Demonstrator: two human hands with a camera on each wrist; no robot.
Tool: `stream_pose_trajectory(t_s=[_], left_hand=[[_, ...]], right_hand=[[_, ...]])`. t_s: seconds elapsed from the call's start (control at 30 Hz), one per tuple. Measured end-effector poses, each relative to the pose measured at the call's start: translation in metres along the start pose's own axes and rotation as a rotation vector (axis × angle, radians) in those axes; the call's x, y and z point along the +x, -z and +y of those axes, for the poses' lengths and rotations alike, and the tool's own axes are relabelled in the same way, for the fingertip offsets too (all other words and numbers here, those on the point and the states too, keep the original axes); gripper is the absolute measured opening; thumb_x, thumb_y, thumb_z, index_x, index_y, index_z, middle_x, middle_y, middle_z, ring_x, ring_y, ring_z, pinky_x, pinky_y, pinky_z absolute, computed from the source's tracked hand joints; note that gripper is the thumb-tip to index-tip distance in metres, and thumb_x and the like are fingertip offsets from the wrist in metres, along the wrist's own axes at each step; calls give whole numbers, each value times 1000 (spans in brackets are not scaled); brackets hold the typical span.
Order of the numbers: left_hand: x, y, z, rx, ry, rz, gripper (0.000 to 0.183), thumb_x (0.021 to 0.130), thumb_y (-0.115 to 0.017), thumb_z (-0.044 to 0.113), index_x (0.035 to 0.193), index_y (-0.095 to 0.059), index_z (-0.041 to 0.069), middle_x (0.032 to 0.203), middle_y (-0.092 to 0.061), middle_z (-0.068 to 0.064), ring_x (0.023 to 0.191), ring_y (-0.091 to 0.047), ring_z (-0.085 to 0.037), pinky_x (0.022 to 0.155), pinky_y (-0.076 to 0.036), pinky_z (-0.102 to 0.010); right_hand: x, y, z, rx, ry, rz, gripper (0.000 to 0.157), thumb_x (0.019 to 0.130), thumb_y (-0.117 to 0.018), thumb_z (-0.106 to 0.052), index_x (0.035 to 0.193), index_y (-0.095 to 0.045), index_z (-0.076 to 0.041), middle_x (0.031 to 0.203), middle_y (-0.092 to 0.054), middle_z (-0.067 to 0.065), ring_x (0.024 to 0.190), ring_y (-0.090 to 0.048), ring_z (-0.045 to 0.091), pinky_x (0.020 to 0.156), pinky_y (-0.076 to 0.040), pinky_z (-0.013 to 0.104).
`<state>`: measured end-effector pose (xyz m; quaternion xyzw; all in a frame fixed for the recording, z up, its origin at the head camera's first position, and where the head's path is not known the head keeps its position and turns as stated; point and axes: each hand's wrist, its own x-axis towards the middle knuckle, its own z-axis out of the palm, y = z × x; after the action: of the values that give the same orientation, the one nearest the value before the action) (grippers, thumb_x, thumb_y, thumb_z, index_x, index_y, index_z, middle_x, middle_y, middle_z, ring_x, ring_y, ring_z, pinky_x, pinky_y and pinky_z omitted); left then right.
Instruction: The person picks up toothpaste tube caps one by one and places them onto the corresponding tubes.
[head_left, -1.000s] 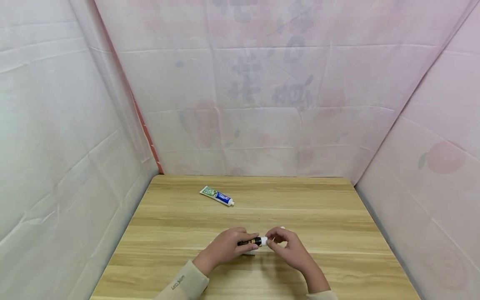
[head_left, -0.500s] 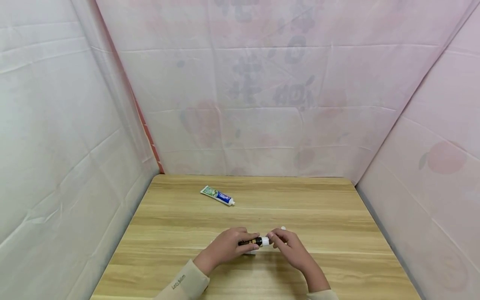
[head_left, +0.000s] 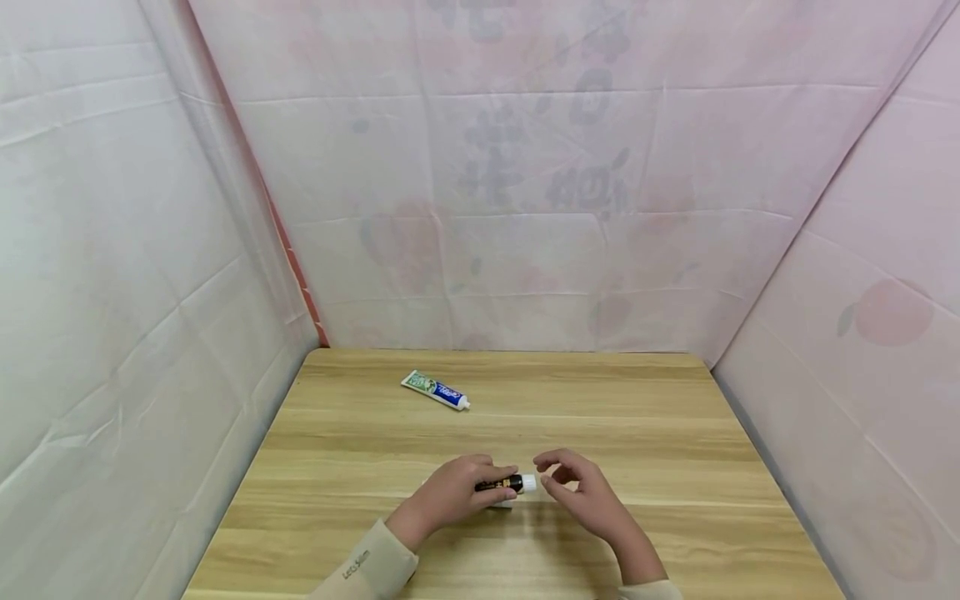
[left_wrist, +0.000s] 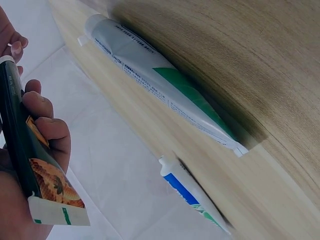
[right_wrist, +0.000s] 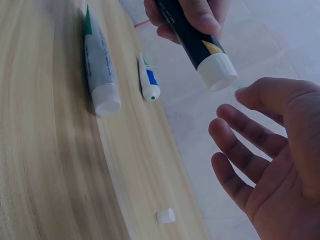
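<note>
My left hand (head_left: 450, 492) grips a dark toothpaste tube (head_left: 496, 484) with a honeycomb picture near its flat end. The tube points right, its white cap (head_left: 529, 483) in place. Just beyond that cap is my right hand (head_left: 592, 500), fingers loosely bent and nothing in them. In the right wrist view a gap shows between the thumb and the cap. Under the left hand a silver-white tube (left_wrist: 135, 65) with a green patch lies on the table, mostly hidden in the head view.
A white, blue and green toothpaste tube (head_left: 437, 391) lies farther back on the wooden table (head_left: 600, 400). A small loose white cap (right_wrist: 165, 216) rests on the tabletop, visible in the right wrist view. Pale fabric walls (head_left: 517, 275) enclose the table at the back and both sides.
My right hand has come away from the dark tube's white cap, its fingers spreading and shifting slightly right. The left hand and the tube stay where they were.
</note>
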<state>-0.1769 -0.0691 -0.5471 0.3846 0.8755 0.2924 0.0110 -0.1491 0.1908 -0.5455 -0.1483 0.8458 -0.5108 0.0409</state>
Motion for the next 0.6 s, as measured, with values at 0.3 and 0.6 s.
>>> stream_pose_trajectory(t_s=[0.3, 0.6], left_hand=[[0, -2, -1, 15, -16, 16, 45, 95, -54, 53, 133, -61, 30, 87, -61, 16, 63, -41, 4, 54, -36, -13], [-2, -2, -1, 12, -19, 18, 46, 95, -53, 55, 134, -60, 33, 86, -60, 17, 63, -41, 4, 54, -37, -13]], right_hand=[[-2, -1, 0, -22, 101, -37, 46, 87, -72, -4, 123, -59, -30, 114, -62, -7, 82, -64, 13, 80, -53, 35], [-2, -3, 0, -19, 115, -49, 35, 85, -78, -12, 114, -62, -25, 111, -64, 1, 83, -63, 13, 81, -52, 31]])
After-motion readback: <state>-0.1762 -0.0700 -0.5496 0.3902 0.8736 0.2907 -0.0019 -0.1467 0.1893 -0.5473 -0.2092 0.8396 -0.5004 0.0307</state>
